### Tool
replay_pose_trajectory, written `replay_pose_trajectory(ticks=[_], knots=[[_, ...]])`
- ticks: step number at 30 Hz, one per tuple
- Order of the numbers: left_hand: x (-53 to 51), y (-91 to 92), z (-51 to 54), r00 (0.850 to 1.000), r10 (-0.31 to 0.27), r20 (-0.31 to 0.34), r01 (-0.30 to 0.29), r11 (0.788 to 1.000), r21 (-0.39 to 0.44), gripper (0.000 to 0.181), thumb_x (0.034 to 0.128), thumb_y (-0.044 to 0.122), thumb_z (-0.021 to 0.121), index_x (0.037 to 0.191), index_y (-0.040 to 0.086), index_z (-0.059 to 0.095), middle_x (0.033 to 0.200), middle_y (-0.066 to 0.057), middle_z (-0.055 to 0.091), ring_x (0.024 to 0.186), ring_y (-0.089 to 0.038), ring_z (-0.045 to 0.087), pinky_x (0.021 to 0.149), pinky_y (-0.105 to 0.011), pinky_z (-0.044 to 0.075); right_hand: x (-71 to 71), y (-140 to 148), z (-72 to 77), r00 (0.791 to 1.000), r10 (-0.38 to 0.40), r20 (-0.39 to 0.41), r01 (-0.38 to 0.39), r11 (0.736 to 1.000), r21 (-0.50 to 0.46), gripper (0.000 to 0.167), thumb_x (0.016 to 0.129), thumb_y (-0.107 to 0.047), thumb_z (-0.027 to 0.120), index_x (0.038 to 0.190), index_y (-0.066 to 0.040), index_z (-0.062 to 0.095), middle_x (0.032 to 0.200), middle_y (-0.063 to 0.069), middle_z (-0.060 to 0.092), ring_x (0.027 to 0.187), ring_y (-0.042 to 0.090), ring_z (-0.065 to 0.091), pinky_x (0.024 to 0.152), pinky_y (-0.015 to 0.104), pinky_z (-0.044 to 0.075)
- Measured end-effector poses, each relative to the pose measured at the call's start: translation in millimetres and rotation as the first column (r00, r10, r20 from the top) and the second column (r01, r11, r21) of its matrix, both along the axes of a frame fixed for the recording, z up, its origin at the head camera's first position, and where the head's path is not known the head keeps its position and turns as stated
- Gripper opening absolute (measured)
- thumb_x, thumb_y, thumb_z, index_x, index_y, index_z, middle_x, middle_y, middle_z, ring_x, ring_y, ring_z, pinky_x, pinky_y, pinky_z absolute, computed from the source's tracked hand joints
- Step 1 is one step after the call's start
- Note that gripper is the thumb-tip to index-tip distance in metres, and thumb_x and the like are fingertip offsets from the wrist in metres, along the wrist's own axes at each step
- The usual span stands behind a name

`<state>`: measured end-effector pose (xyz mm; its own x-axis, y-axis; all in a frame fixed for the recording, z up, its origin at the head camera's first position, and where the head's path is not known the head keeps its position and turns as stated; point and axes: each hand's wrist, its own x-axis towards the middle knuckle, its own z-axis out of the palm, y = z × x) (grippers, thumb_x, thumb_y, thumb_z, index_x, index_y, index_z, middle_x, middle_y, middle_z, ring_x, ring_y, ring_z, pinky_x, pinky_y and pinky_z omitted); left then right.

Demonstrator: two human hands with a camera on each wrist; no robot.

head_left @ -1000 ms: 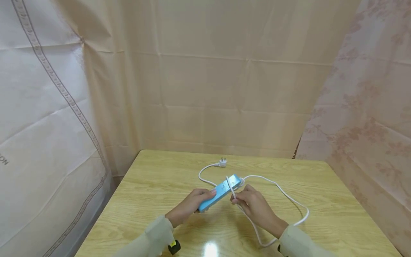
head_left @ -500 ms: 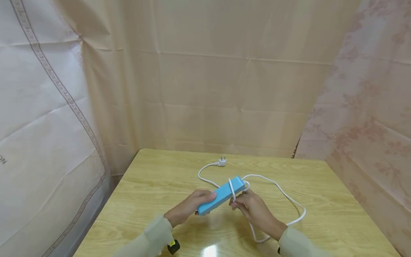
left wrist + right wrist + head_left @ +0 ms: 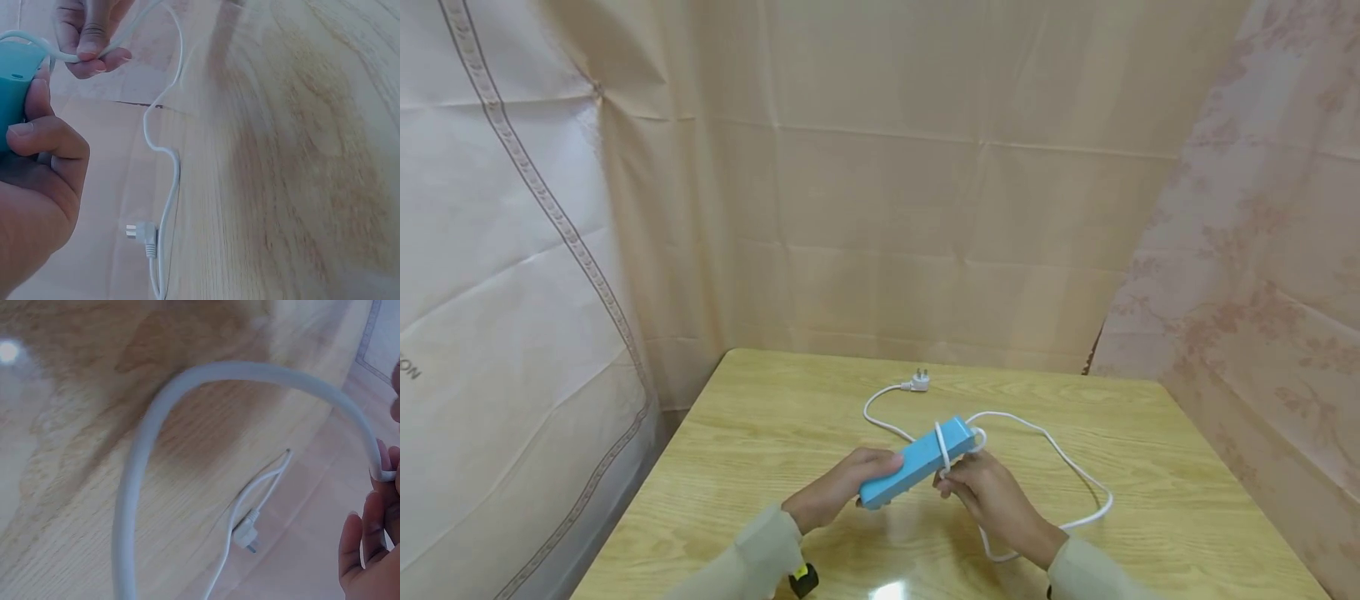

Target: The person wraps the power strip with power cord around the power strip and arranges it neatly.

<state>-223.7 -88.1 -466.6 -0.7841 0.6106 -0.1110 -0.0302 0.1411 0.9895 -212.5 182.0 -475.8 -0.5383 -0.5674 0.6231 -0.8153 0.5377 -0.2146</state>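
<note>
A light-blue power strip [image 3: 904, 477] is held tilted above the table, its far end up and to the right. My left hand [image 3: 842, 485] grips its near end, thumb on top. White cord [image 3: 1047, 432] crosses over the strip near its far end. Just below that turn, my right hand [image 3: 996, 500] pinches the cord; the left wrist view shows thumb and fingers of this right hand [image 3: 94, 37] on it. In the right wrist view a large bend of cord [image 3: 128, 506] rises close to the camera. The strip's underside is hidden.
The cord's three-pin plug [image 3: 917, 381] lies near the back edge of the wooden table [image 3: 760, 425]. Slack cord loops over the right side of the tabletop. Cloth curtains [image 3: 917, 208] hang behind and on both sides.
The strip's far end has shifted slightly right and toward me. The cord turn now sits closer against the strip, and the slack loop by the right wrist has shrunk.
</note>
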Motion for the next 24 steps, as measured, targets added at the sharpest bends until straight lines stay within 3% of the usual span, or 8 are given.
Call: replay_pose_trajectory(ticks=[6, 11, 19, 24], knots=[[0.6, -0.4, 1.5, 1.000, -0.002, 0.018, 0.002, 1.000, -0.003, 0.060, 0.1009, 0.054, 0.048, 0.142, 0.012, 0.061, 0.137, -0.013, 0.046, 0.118, -0.029, 0.051, 0.094, -0.044, 0.042, -1.4, -1.0, -1.6, 0.999, 0.029, -0.027, -0.029, 0.999, -0.016, 0.004, 0.083, -0.013, 0.079, 0.084, -0.015, 0.076, 0.086, -0.014, 0.071, 0.084, 0.007, 0.063, 0.076, 0.034, 0.054], [-0.7, 1.2, 3.2, 0.999, -0.041, 0.006, 0.040, 0.998, 0.050, 0.058, 0.1012, 0.049, 0.049, 0.135, 0.006, 0.065, 0.124, -0.011, 0.062, 0.109, -0.024, 0.059, 0.089, -0.040, 0.048, -2.3, -0.9, -1.4, 0.998, 0.060, -0.036, -0.062, 0.997, -0.044, 0.016, 0.076, -0.007, 0.083, 0.089, -0.015, 0.077, 0.088, -0.013, 0.071, 0.086, 0.006, 0.064, 0.077, 0.033, 0.055], [-3.2, 1.8, 2.1, 0.993, -0.112, -0.022, 0.114, 0.982, 0.154, 0.061, 0.1018, 0.045, 0.047, 0.131, -0.006, 0.063, 0.108, -0.005, 0.070, 0.097, -0.018, 0.063, 0.080, -0.035, 0.052, -0.8, 1.1, -3.3, 0.990, 0.102, -0.095, -0.108, 0.992, -0.066, 0.014, 0.085, -0.014, 0.079, 0.099, -0.017, 0.078, 0.098, -0.011, 0.071, 0.089, 0.007, 0.064, 0.081, 0.027, 0.053], [-5.7, 0.6, -0.2, 0.989, -0.146, -0.028, 0.149, 0.969, 0.196, 0.063, 0.1015, 0.044, 0.047, 0.128, -0.011, 0.061, 0.103, -0.002, 0.070, 0.090, -0.016, 0.062, 0.074, -0.031, 0.051, -2.7, 1.4, -2.6, 0.990, 0.120, -0.077, -0.125, 0.990, -0.066, 0.012, 0.090, -0.021, 0.074, 0.101, -0.018, 0.078, 0.101, -0.011, 0.070, 0.091, 0.006, 0.064, 0.084, 0.023, 0.050]])
